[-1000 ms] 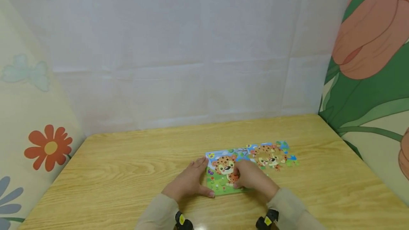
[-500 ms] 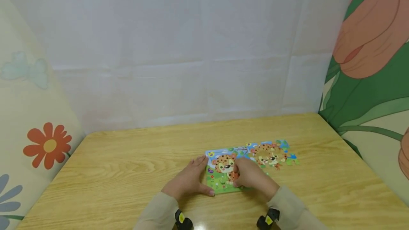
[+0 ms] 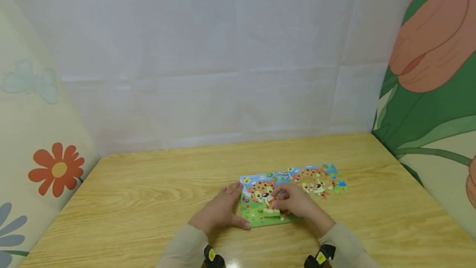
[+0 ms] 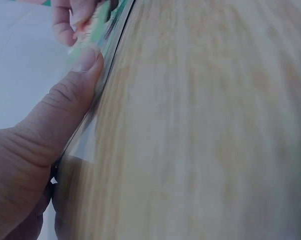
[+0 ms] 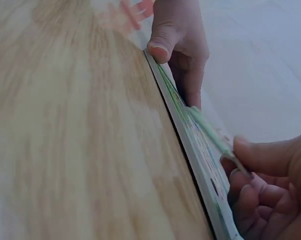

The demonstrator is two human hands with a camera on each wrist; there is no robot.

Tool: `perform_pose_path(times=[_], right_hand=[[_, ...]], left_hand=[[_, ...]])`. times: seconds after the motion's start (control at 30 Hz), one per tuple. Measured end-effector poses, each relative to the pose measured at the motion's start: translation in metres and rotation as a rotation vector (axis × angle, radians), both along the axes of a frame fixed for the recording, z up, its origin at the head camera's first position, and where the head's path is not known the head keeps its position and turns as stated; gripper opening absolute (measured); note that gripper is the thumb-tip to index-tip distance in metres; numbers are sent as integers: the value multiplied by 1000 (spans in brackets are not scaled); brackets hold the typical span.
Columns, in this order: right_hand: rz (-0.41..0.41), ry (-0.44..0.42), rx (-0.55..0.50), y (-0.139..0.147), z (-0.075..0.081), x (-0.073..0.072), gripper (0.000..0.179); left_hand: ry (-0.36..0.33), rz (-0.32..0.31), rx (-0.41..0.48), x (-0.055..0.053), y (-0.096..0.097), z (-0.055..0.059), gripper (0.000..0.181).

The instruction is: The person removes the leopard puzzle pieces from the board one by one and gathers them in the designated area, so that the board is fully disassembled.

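Observation:
A jigsaw board [image 3: 254,218] with a cartoon leopard on a green and blue scene lies flat on the wooden table. My left hand [image 3: 221,208] rests at its left side, fingers along the edge and thumb [image 4: 88,65] on the near corner. Over the board's right half, my right hand [image 3: 297,202] pinches a jigsaw piece [image 5: 210,132] between thumb and fingers. This piece is tilted up from the board, with green along its lower edge and leopard body above. Part of the board is hidden beneath the right hand.
Joined jigsaw pieces [image 3: 316,181] showing another leopard picture lie to the right of the board, with a jagged right edge. The wooden table [image 3: 148,193] reaches back to a white cloth [image 3: 167,73]. Painted walls stand on both sides.
My right hand has shifted slightly right and its fingers have lifted, tilting the jigsaw piece up from the board. The left hand has stayed in place.

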State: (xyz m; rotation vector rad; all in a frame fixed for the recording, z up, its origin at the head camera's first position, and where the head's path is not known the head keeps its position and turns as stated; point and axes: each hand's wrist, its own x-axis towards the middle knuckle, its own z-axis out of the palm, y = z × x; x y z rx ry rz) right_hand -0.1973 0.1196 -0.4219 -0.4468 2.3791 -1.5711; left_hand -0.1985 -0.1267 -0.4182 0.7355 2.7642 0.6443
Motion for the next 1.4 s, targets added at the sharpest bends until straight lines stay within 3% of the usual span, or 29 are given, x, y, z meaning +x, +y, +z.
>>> perform_pose_path(times=[0.5,1.07,1.2,1.4], right_hand=[[-227,-66,-93,12,3,4,21],[-360,-108,-219,45,0,10,24],[-371,-89,-214,54,-3,11,24],[-394,-77,-124,69,-3,14,25]], left_hand=[[-7,-22,-7,0,-1,1,115],[-16,-5,0,0,-2,0,114],[-17,-3,-2,0,-2,0,114],[-20,-7,-14,-1,-1,-1,115]])
